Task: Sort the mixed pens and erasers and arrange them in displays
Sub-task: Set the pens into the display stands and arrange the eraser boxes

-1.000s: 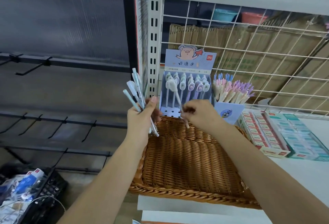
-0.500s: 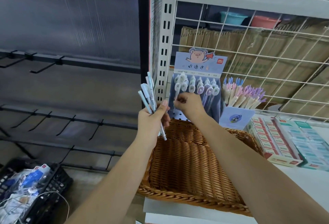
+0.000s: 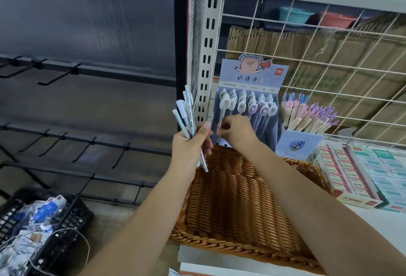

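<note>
White-capped pen [image 3: 222, 112] is pinched by the right hand [image 3: 236, 132] at the left end of the display [image 3: 252, 73]; the hand hides its tip, so perhaps it is not seated and could fall into the basket [image 3: 241, 199] below. The left hand [image 3: 190, 146] grips loose pens [image 3: 186, 115], which may slip.

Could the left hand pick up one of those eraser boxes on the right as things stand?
Probably not. The left hand grips a bundle of pens, and the right arm lies across the way to the eraser boxes while the right hand pinches a pen at the pig display.
</note>
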